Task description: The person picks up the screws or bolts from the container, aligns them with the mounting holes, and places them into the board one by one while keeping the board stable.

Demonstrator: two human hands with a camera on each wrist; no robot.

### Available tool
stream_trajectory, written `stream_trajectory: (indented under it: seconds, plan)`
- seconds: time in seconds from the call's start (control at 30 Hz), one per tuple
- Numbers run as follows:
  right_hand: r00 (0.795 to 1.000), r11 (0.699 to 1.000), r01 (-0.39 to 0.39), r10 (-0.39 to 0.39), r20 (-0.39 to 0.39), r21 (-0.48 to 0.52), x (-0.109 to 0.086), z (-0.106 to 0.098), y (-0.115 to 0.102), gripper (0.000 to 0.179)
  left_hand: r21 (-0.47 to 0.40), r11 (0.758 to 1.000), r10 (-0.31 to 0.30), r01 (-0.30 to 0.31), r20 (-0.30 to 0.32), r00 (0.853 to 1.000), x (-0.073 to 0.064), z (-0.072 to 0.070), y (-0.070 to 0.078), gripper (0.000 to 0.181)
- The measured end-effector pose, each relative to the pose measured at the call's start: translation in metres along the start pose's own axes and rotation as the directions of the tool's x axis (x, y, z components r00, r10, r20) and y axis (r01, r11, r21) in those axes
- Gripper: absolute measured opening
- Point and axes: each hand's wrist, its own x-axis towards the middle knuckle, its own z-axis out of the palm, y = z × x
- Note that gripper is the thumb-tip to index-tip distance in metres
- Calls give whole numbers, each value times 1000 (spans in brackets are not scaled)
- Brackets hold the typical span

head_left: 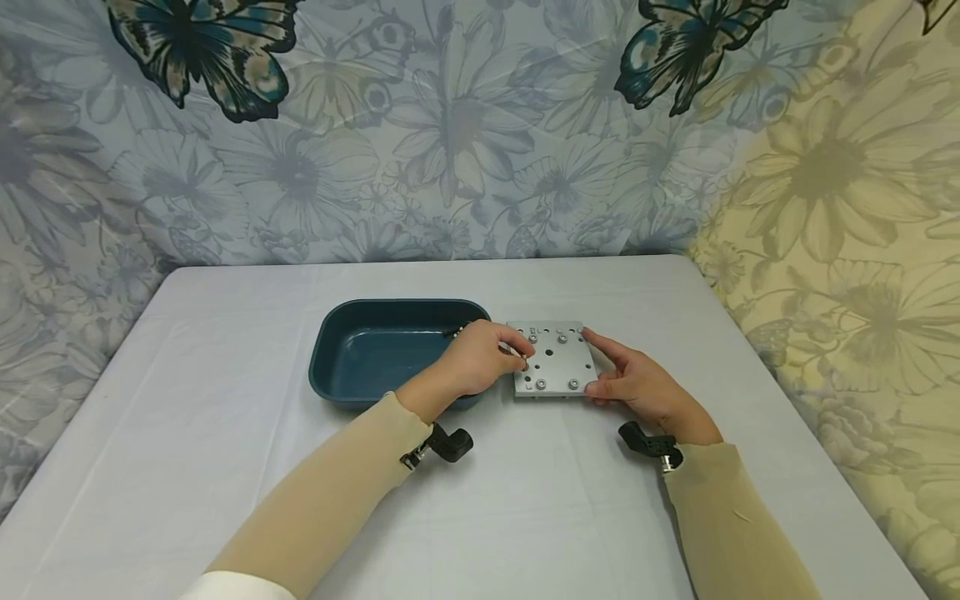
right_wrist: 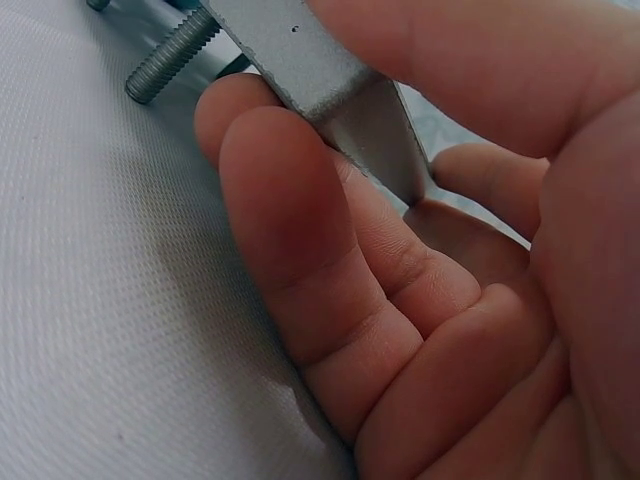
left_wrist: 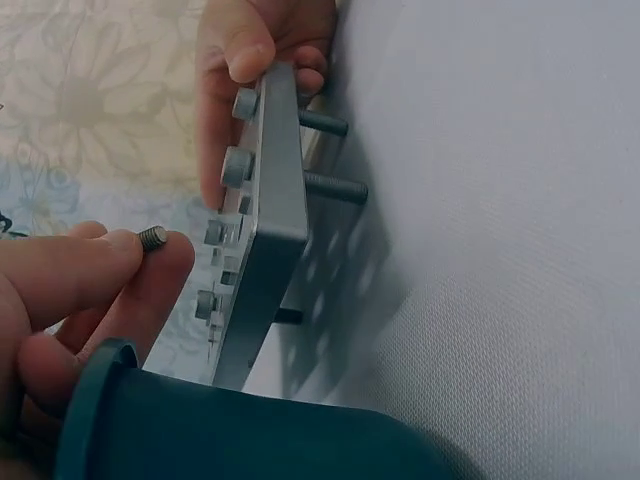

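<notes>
A silver metal plate point(head_left: 564, 360) with several holes stands just above the white table on the shanks of its bolts. Socket-head bolts point(left_wrist: 236, 167) pass through it, their threaded ends point(left_wrist: 338, 188) sticking out beneath. My right hand point(head_left: 651, 390) grips the plate's right edge, thumb at the near corner and other fingers along the side and underneath. Over the plate's left edge, my left hand point(head_left: 480, 360) pinches a small screw point(left_wrist: 153, 238) between thumb and fingers. Only the screw's threaded tip shows in the left wrist view; its other end is hidden by the fingers.
A dark teal tray point(head_left: 397, 350) sits left of the plate, under my left wrist. Small dark pieces point(head_left: 454, 332) show at its right end, partly hidden by the hand. A white cloth covers the table point(head_left: 510, 500); patterned fabric point(head_left: 465, 167) hangs behind.
</notes>
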Motion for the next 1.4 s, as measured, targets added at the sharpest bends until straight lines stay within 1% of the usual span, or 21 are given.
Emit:
stream_trajectory:
  seconds: [0.13, 0.23, 0.37, 0.5, 0.63, 0.77, 1.0, 1.1, 1.3, 1.37, 1.4]
  plan:
    - [1000, 1000, 1, -1, 0, 4, 0, 0, 0, 99, 81, 996, 37, -38, 10, 999, 1, 1, 0, 17]
    - [1000, 1000, -1, 1, -4, -4, 1, 0, 0, 99, 155, 986, 63, -66, 26, 998, 1, 2, 2, 18]
    - [1000, 1000, -1, 1, -7, -16, 1, 0, -1, 99, 246, 964, 87, -96, 48, 995, 1, 5, 4, 16]
    - [1000, 1000, -2, 2, 0, -15, 1, 0, -1, 99, 303, 944, 115, -128, 59, 992, 2, 7, 2, 15]
    - [1000, 1000, -3, 3, 1, -8, 1, 0, -1, 98, 324, 934, 140, -152, 61, 988, 3, 9, 0, 16]
    - [1000, 1000, -3, 3, -1, -1, 0, 1, -2, 98, 333, 929, 153, -164, 59, 986, 3, 9, -1, 15]
    - [1000, 1000, -5, 5, -2, -7, 0, 0, -2, 98, 364, 912, 176, -189, 67, 982, 3, 9, -1, 15]
    - [1000, 1000, -5, 5, -2, -11, 0, 0, -2, 98, 367, 909, 186, -198, 69, 980, 3, 9, -1, 15]
    - [1000, 1000, -5, 5, -3, -17, 0, 0, -2, 98, 359, 911, 188, -202, 73, 979, 3, 9, -3, 15]
    - [1000, 1000, -4, 4, -3, -17, 0, 0, -1, 98, 342, 919, 182, -198, 79, 980, 3, 8, -3, 16]
    - [1000, 1000, -3, 3, -4, -19, 0, 1, -1, 98, 321, 927, 177, -194, 81, 981, 2, 8, -3, 16]
